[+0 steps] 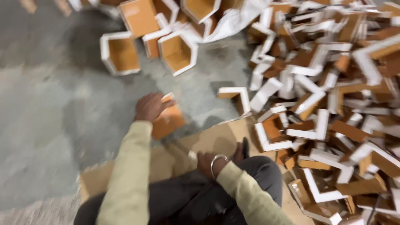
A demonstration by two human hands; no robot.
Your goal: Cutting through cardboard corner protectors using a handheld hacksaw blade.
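**Left hand on an orange piece**

While we sit on the cardboard sheet, our left hand clasps an orange angled piece at eleven o'clock; our right hand closes on a blurred tool handle. The heap of pieces lies at two o'clock.

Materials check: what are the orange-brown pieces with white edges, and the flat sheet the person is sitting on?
The orange-brown angled pieces with white edges look like laminated wood board: flat matte faces, white edge banding, though blur leaves it open. The left hand rests on one such orange-brown block. The flat tan sheet looks like plain cardboard: dull brown, thin, with ragged edges.
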